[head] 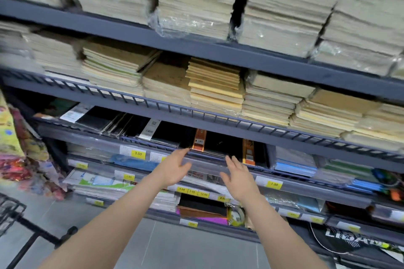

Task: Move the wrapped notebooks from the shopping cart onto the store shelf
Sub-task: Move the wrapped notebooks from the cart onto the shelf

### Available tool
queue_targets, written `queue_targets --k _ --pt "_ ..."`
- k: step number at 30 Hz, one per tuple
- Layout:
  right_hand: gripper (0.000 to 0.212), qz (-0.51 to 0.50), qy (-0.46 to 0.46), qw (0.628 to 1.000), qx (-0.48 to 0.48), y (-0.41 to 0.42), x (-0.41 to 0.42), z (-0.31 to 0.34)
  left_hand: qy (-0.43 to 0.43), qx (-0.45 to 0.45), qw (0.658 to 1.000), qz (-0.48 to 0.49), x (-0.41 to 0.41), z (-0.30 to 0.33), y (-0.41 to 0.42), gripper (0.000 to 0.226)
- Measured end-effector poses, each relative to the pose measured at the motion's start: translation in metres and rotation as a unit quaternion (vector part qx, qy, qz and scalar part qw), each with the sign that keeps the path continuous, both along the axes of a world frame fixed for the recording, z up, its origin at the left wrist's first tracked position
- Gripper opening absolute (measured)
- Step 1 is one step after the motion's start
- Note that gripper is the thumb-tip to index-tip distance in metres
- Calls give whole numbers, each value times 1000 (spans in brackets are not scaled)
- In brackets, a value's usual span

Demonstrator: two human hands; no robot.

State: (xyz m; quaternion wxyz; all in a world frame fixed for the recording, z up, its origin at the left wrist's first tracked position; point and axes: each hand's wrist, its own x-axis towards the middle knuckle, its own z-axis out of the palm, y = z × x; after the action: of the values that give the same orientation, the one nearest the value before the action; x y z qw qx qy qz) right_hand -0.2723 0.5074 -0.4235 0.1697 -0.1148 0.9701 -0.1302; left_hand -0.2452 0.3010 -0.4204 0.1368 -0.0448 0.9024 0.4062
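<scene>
Reaching forward, left hand (175, 167) and right hand (238, 176) both released, fingers spread, before black wrapped notebooks (215, 143)

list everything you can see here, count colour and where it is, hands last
cream notebook stacks: many, cream and tan, top two shelves, some in clear wrap
black wrapped notebooks: several, black with orange bands, third shelf just beyond the fingertips
black notebooks with white labels: several, third shelf, left
blue notebooks: one stack, blue and grey, third shelf, right
price tags: many, yellow, along the lower shelf edges
tape roll: one, yellowish, low shelf
shopping cart: one, black wire, bottom left
colourful packets: several, hanging far left
left hand: open, empty
right hand: open, empty
</scene>
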Motion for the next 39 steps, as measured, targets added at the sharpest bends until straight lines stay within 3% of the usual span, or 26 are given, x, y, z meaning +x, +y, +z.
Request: queue_targets --k 6,11,16,22,31,36,39 --pt "61 49 15 998 35 9 32 81 88 -179 977 -74 37 60 -12 60" --pt "63 30 64 997 42 -7 54 147 189 -291 922 -173 42 121 -18 58" --pt "63 -8 111 994 -3 -28 81 199 259 -347 873 -225 45 181 -36 60" --pt "64 -3 139 990 10 -45 124 237 318 -373 845 -213 78 239 -52 59" --pt "65 28 227 973 40 -56 203 259 346 -371 846 -162 164 247 -70 67" --pt "62 26 223 974 23 -65 262 253 348 -354 856 -148 230 234 -82 82" --pt "64 25 213 977 8 -73 293 246 343 -342 864 -135 266 221 -97 79"
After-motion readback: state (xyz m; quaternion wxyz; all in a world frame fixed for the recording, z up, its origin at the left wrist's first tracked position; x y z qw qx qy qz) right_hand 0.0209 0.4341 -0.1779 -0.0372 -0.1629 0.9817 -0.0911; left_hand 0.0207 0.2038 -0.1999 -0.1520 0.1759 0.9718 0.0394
